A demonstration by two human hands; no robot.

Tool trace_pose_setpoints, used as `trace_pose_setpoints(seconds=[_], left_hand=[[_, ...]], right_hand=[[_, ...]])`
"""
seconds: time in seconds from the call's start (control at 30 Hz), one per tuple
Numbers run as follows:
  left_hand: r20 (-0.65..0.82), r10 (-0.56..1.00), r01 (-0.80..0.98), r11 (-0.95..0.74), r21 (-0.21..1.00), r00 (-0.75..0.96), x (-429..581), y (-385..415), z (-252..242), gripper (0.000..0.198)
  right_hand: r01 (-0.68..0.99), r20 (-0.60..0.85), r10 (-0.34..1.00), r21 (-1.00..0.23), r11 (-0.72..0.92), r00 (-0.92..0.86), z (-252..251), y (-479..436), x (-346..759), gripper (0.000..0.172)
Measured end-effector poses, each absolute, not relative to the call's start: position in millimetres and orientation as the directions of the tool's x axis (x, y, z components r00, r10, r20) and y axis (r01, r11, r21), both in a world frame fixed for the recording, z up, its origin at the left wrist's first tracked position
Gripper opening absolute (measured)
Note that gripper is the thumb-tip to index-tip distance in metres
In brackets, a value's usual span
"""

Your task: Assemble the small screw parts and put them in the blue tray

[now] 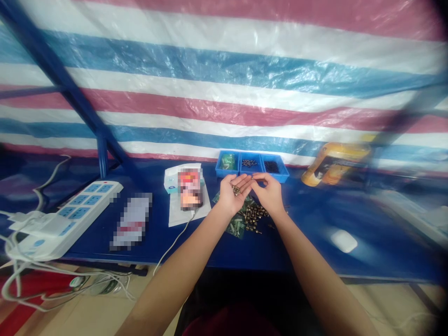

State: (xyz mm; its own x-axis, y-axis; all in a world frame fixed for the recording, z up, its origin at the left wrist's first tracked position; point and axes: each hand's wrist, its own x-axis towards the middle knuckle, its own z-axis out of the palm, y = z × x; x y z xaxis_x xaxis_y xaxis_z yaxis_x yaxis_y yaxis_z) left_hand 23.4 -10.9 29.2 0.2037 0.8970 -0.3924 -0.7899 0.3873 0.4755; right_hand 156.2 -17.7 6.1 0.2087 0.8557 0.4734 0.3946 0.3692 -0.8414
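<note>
The person wears a dark maroon garment point(231, 323) visible at the lower edge of the view, and the left forearm point(175, 270), right forearm point(315, 270), left hand point(231, 193) and right hand point(269, 193) are bare.

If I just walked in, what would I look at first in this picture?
The big striped plastic sheet in red, white and blue fills the back, behind a dark blue table. In the middle, the left hand cups small brass-coloured pieces in its palm, with the right hand beside it, above a heap of brass-coloured parts. Just behind the hands sits a bright blue divided tray.
</note>
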Motion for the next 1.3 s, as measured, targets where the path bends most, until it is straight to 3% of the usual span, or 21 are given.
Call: trace_pose_setpoints(seconds=[0.27,0.53,0.77,1.1,1.3], left_hand=[[-0.391,0.896,-0.788,0.393,0.473,0.212,23.3,-10.6,27.5,0.030],[-0.400,0.894,-0.816,0.379,0.437,0.201,21.9,-9.6,31.4,0.033],[-0.407,0.893,-0.803,0.380,0.459,0.191,22.0,-10.3,31.2,0.034],[-0.358,0.904,-0.789,0.391,0.474,0.233,21.9,-11.1,31.7,0.037],[-0.354,0.907,-0.779,0.389,0.491,0.229,20.2,-10.9,32.8,0.036]], right_hand=[[0.474,0.531,0.835,-0.777,0.413,0.142,6.9,-18.6,159.4,0.018],[0.432,0.525,0.850,-0.776,0.459,0.042,6.8,-12.3,166.2,0.021],[0.382,0.443,0.890,-0.845,0.374,0.108,4.1,-11.0,167.1,0.027],[0.333,0.463,0.857,-0.863,0.380,0.224,10.5,-14.3,165.6,0.026],[0.411,0.496,0.840,-0.828,0.380,0.222,10.7,-14.3,166.8,0.026]])
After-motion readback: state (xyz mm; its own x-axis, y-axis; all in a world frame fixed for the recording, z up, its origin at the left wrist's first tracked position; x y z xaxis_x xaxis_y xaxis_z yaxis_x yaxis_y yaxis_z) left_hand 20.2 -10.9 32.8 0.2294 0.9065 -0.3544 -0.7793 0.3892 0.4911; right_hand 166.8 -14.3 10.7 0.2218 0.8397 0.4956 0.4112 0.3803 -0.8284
